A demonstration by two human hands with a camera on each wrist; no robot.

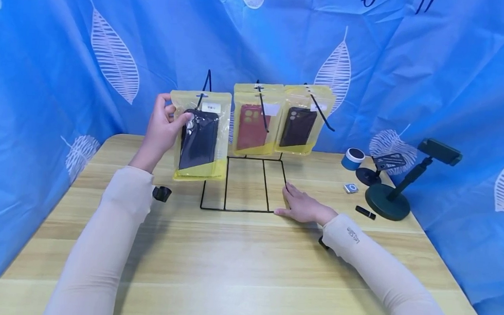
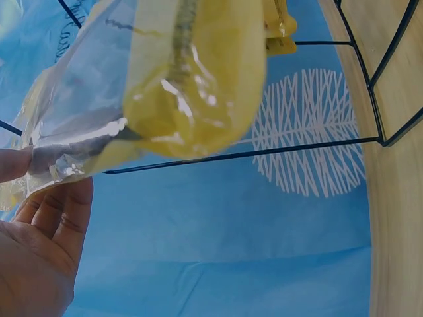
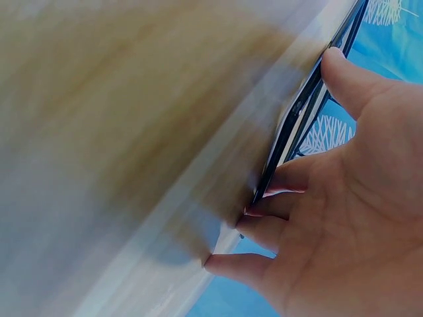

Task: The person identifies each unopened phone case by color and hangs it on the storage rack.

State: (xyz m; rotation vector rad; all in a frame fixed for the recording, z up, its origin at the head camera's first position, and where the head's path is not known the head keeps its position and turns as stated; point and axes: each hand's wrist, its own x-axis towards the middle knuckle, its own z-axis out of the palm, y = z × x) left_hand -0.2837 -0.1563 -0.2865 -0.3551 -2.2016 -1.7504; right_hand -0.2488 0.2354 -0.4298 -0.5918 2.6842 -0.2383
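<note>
My left hand (image 1: pixel 159 129) pinches the left edge of a clear-and-yellow pouch (image 1: pixel 222 148) holding a black phone case (image 1: pixel 200 144). The thumb lies on the pouch front; the other fingers are behind it. A black wire hook (image 1: pixel 201 100) shows in front of the pouch's top edge, at the hanging hole. To its right, pouches with a red phone case (image 1: pixel 252 128) and another dark phone case (image 1: pixel 298 126) hang on the wire display rack (image 1: pixel 239 210). My right hand (image 1: pixel 303 205) rests at the rack's front right corner, thumb and extended fingertips touching its base wire (image 3: pixel 291 125) and the tabletop.
At the right of the wooden table (image 1: pixel 235 273) stand a green phone stand (image 1: pixel 387 201), a small black stand (image 1: pixel 367 175) and a blue-and-white cylinder (image 1: pixel 353 158). A small square device (image 1: pixel 351 188) and a black stick (image 1: pixel 365 212) lie nearby. A blue curtain (image 1: pixel 164 34) hangs behind.
</note>
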